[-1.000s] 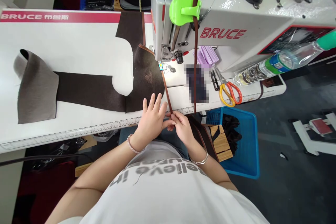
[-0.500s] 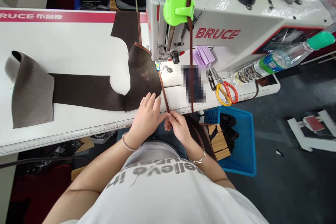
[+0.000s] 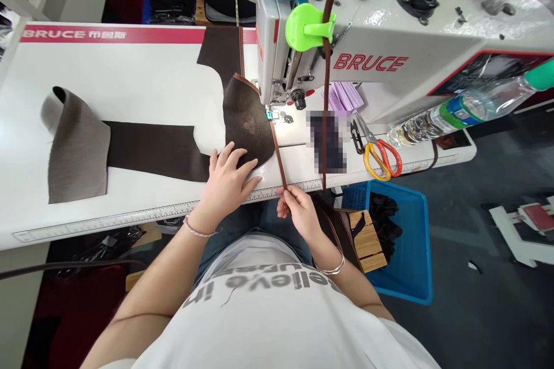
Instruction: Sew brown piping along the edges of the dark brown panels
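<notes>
My left hand (image 3: 228, 183) lies with spread fingers on the near edge of a dark brown fabric piece (image 3: 246, 127). The piece reaches up to the needle area of a white sewing machine (image 3: 281, 63), with brown trim along part of its edge. My right hand (image 3: 299, 210) pinches a narrow brown binding strip (image 3: 280, 158) at the table's front edge; the strip runs taut from the presser foot towards me. Leftward, the fabric continues as a long band (image 3: 149, 147) and ends in a curled grey-brown part (image 3: 80, 155).
Scissors (image 3: 383, 158) with orange and yellow handles, black thread snips (image 3: 357, 137) and a water bottle (image 3: 459, 112) lie right of the needle. Another brown strip (image 3: 325, 86) hangs from a green clip (image 3: 309, 27). A blue basket (image 3: 422, 242) stands below the table.
My left hand has moved left, away from my right hand, and its fingers have spread onto the fabric. My right hand keeps its pinch on the strip. The whole view has shifted slightly.
</notes>
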Motion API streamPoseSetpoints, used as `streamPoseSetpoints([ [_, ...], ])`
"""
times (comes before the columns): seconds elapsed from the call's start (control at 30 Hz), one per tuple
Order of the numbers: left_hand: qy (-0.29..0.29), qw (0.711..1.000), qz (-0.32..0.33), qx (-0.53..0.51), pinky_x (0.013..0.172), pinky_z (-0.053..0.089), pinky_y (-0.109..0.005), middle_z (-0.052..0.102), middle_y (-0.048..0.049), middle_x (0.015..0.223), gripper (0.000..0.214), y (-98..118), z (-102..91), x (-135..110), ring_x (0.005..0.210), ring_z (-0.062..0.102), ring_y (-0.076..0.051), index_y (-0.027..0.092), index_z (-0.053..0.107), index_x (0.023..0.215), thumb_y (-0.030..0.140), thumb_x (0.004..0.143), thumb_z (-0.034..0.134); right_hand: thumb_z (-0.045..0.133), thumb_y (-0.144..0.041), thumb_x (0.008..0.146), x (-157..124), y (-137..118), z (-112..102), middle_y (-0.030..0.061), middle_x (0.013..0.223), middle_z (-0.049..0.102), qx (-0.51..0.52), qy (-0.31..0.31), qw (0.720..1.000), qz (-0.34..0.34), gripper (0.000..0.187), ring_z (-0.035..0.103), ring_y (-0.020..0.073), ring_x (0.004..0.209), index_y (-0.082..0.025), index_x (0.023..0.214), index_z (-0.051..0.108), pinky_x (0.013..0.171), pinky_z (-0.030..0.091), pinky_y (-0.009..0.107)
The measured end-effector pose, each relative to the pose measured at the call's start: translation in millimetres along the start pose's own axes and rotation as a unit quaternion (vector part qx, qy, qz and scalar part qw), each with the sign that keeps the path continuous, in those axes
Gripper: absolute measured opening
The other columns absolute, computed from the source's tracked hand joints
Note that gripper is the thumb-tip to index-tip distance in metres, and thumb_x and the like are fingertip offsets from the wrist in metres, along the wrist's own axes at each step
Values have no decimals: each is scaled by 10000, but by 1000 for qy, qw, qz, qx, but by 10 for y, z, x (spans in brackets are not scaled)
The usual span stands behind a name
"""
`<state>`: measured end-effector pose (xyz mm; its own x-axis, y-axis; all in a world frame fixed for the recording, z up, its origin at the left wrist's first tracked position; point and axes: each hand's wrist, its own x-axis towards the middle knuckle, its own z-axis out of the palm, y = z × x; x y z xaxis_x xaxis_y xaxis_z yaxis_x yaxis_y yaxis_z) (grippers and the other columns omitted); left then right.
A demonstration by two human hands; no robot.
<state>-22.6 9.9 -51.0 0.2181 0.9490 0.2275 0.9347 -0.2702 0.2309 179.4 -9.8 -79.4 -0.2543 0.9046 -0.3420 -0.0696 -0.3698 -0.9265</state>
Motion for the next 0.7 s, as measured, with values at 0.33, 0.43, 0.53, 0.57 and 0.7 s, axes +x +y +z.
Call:
streamPoseSetpoints([
  [0.33, -26, 1000, -9, -2, 1088, 287, -603, 505, -142, 1431, 462, 13, 10, -38, 1390, 358, -380, 220, 605, 1306, 469, 953, 441, 563, -507, 867, 4, 1, 19, -28, 557, 588, -1, 2, 1000, -1, 346, 544, 101, 453, -167, 902, 620, 443, 407, 213],
  [0.43, -25, 1000, -13, 2, 1094, 288, -591, 503, -134, 1437, 471, 17, 10, -39, 1392, 359, -372, 217, 602, 1311, 476, 960, 425, 556, -504, 870, -2, -7, 11, -28, 555, 585, -5, 4, 1000, -2, 347, 542, 99, 451, -164, 898, 624, 442, 406, 211],
  [0.53, -24, 1000, -13, 8, 1095, 286, -589, 499, -135, 1443, 475, 21, 18, -39, 1391, 362, -369, 215, 598, 1317, 476, 965, 414, 548, -501, 874, -8, -5, 2, -27, 556, 584, -8, 5, 1000, -3, 349, 543, 99, 450, -162, 898, 627, 441, 406, 211],
  [0.57, -24, 1000, -12, 11, 1094, 285, -590, 497, -136, 1446, 475, 22, 20, -38, 1392, 361, -370, 216, 595, 1320, 475, 966, 413, 547, -499, 874, -10, -4, 1, -27, 557, 585, -9, 5, 1000, -4, 347, 544, 100, 451, -162, 897, 627, 441, 407, 212],
  [0.7, -24, 1000, -8, 18, 1090, 291, -586, 494, -133, 1450, 477, 16, 19, -33, 1389, 368, -368, 223, 584, 1332, 475, 967, 410, 547, -489, 875, -11, -5, 5, -28, 555, 584, -8, 7, 1000, -5, 335, 545, 101, 450, -164, 889, 623, 442, 410, 214],
])
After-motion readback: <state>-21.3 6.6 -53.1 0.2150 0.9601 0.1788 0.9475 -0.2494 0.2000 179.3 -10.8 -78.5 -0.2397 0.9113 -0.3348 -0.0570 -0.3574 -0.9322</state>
